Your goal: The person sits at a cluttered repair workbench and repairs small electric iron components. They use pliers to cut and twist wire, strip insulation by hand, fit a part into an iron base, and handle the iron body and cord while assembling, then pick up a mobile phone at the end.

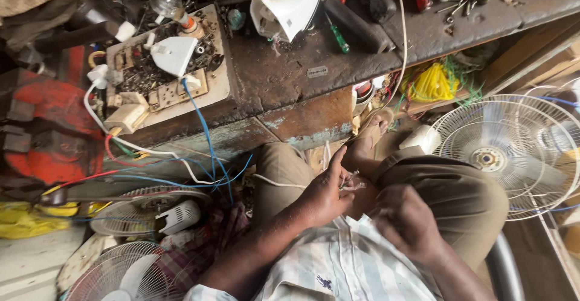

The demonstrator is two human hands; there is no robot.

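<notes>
I sit with my knees up in khaki trousers in front of a worn workbench [290,77]. My left hand [325,193] pinches the frayed end of a white cable [402,47] over my lap, thumb raised. The cable runs from my lap up across the bench towards a white clothes iron [284,2]. My right hand [406,221] hovers just right of the left one, fingers curled; what it holds is blurred and hidden.
A white board [163,71] with sockets, switches and a light bulb [166,0] sits on the bench's left, trailing blue, red and white wires. White fan guards stand at right [501,150] and lower left [121,277]. Tools lie along the bench's back. A yellow wire bundle [432,83] hangs underneath.
</notes>
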